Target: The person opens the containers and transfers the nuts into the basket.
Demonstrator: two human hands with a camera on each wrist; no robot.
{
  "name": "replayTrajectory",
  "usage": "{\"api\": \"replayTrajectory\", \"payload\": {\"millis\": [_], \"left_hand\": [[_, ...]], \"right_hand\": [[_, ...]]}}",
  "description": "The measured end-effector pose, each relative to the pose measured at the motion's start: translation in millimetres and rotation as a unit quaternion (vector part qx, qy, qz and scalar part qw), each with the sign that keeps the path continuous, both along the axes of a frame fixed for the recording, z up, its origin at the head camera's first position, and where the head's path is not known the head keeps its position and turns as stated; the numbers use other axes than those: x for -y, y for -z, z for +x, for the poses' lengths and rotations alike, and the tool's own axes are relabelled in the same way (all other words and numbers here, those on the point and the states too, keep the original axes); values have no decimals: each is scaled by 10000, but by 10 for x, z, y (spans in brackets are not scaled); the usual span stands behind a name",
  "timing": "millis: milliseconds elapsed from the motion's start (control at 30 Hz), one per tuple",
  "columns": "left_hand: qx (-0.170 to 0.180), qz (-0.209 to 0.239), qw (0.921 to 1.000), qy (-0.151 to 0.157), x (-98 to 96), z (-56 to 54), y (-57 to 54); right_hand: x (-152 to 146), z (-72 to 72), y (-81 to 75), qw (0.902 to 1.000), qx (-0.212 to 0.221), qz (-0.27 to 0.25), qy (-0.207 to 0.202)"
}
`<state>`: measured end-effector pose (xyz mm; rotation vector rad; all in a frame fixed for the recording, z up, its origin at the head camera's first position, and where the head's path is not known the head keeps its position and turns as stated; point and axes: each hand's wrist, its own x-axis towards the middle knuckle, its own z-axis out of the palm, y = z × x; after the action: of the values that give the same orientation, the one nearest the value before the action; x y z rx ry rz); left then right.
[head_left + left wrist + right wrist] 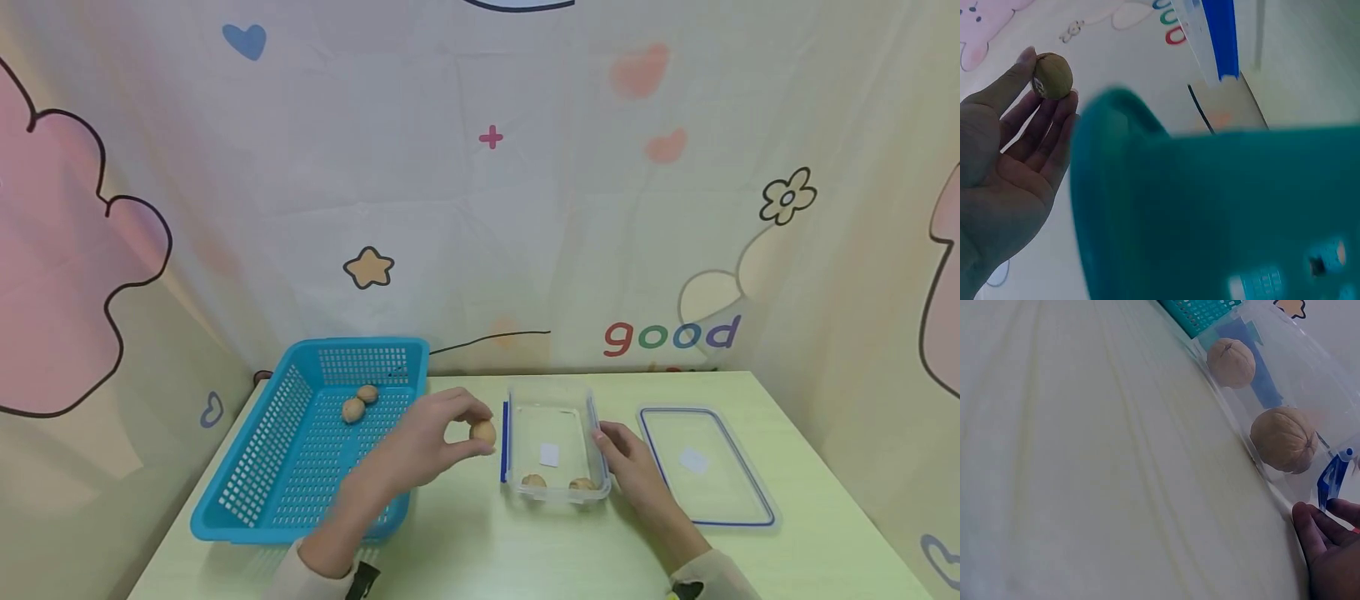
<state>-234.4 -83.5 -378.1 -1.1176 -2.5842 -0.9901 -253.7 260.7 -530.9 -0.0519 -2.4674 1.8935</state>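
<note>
My left hand pinches a walnut between thumb and fingers, in the air between the blue basket and the clear plastic container. In the left wrist view the same walnut sits at the fingertips. My right hand grips the container's right side, with thumb and fingers about a blue clip in the right wrist view. Inside the container, at its near end, lie two walnuts, one on the left and one on the right. Two more walnuts lie together in the basket.
A clear lid with a blue seal lies flat on the table right of the container, beside my right forearm. The basket's raised rim stands close to my left wrist. A printed cloth hangs behind the table's back edge.
</note>
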Motion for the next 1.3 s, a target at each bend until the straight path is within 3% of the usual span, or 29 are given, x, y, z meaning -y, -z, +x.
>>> {"api": "replayTrajectory", "payload": {"millis": [433, 600, 867, 1067, 1300], "left_hand": [[329, 363, 9927, -1106, 597, -88, 97], [500, 570, 9888, -1284, 807, -151, 193], [571, 558, 9836, -1616, 1070, -279, 454], [755, 586, 9796, -1770, 1152, -355, 627], [1049, 337, 9767, -1842, 1183, -377, 703]], "right_hand": [[10, -25, -28, 10000, -33, 56, -17], [16, -44, -21, 10000, 6, 50, -20], [16, -34, -30, 10000, 37, 38, -5], [30, -2, -56, 9999, -43, 98, 47], [12, 6, 20, 9996, -157, 196, 147]]}}
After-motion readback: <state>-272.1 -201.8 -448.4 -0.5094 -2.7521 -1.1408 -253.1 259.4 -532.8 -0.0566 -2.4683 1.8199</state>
